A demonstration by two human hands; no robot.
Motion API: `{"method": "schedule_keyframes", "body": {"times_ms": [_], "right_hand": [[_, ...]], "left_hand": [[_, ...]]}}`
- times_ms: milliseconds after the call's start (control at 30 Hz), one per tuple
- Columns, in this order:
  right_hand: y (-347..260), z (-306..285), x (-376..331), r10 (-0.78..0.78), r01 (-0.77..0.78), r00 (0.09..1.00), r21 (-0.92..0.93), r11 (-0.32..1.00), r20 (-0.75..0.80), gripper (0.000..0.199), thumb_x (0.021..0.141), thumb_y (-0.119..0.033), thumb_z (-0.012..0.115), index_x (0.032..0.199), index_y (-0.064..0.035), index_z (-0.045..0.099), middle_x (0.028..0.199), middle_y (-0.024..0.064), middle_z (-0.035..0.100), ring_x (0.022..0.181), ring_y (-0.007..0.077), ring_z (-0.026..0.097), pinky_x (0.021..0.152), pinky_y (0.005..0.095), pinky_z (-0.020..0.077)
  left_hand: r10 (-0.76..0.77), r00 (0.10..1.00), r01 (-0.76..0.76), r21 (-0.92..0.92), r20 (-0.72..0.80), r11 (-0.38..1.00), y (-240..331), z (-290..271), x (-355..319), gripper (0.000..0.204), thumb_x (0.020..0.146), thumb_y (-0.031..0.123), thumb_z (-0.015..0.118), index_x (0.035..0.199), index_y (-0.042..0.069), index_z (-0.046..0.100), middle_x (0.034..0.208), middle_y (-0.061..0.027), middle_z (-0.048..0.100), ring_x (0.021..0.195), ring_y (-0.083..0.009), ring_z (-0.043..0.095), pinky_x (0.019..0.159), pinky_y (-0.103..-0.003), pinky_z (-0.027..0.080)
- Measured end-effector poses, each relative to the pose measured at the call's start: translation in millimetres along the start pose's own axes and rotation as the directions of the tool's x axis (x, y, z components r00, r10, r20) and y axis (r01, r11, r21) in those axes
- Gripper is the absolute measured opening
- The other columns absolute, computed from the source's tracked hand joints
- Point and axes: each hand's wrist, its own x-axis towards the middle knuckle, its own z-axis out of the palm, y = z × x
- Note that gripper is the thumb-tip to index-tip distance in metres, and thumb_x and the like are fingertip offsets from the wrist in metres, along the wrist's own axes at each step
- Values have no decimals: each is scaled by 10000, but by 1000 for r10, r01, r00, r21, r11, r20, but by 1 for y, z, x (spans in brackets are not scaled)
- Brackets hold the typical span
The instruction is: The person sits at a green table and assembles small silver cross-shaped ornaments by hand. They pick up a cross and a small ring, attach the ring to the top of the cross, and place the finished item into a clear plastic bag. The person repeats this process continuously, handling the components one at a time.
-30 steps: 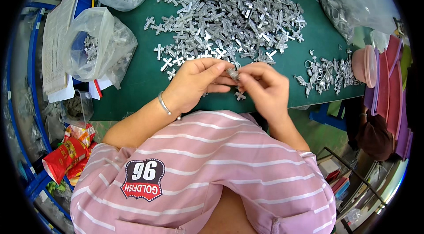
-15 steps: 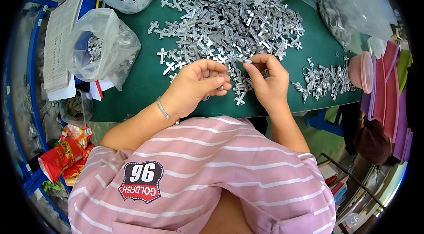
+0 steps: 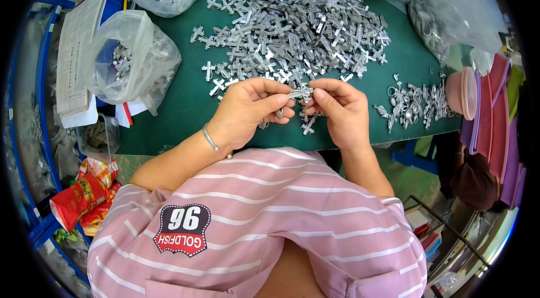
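1. Head view: both hands meet over the near edge of the green mat (image 3: 169, 112), fingertips pinched together on one small silver cross piece (image 3: 299, 93).
2. L hand (image 3: 250, 109) is curled, thumb + forefinger closed on the piece's left end; bracelet (image 3: 210, 138) on that wrist.
3. R hand (image 3: 337, 109) is curled too, thumb + forefinger closed on the right end of the same piece. Can't tell if it's one part or two being joined; too small.
4. Held piece sits just above the mat, between the hands, right at the near fringe of the big heap of silver crosses (image 3: 298, 28).
5. A few loose crosses (image 3: 308, 125) lie under/just beside the R hand, close to the mat edge.
6. Smaller pile of ring-like metal bits (image 3: 416, 104) lies to the right, apart from the heap.
7. Clear bags w/ more metal parts: one at left (image 3: 126, 56), others along the far side.
8. Risk, my guess: grip is fingertip-only on a tiny, smooth part, so a slip drops it into the heap & it's lost among lookalikes.
9. Risk: loose crosses by the mat edge could get nudged off by a wrist.
10. Risk: piles sit near each other, so a sweep of the R hand may mix them.
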Motion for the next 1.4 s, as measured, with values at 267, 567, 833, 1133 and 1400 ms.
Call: {"method": "schedule_keyframes", "body": {"times_ms": [267,567,833,1133,1400], "right_hand": [[4,7,16,-579,612,752,-660,436,315,167,706,44,637,866,-3,625,806,115,608,722,281,567,638,348,453],[11,8,34,-481,509,803,-824,248,351,177,684,-47,669,829,-64,567,863,64,558,822,274,506,731,384,385],[2,11,25,-360,348,931,-438,829,60,171,746,51,655,890,-6,583,793,71,613,668,141,599,596,235,485],[-2,14,13,38,-43,999,151,988,38,118,805,34,612,918,29,579,839,92,621,710,128,604,592,249,537],[-1,14,10,69,-71,997,135,988,22,106,803,50,609,903,37,578,849,92,618,733,132,610,621,248,533]], "left_hand": [[-238,957,264,-156,165,952,4,-14,-5,249,920,197,493,1010,-22,570,861,-88,611,754,-162,627,564,-273,556],[-95,995,97,-63,33,993,4,-15,-8,97,874,101,571,921,16,567,836,-66,596,707,-123,591,585,-232,508],[-7,999,9,32,-53,999,5,-2,-6,190,867,74,582,1028,-21,549,869,-88,603,759,-150,617,634,-246,530],[29,999,-31,-51,-26,998,3,-6,-7,188,874,99,580,1010,-32,572,851,-105,615,723,-163,627,640,-260,541],[-6,1000,6,-66,-2,998,3,-9,-7,195,887,122,564,1006,-31,576,882,-106,617,747,-161,626,637,-261,545]]}}
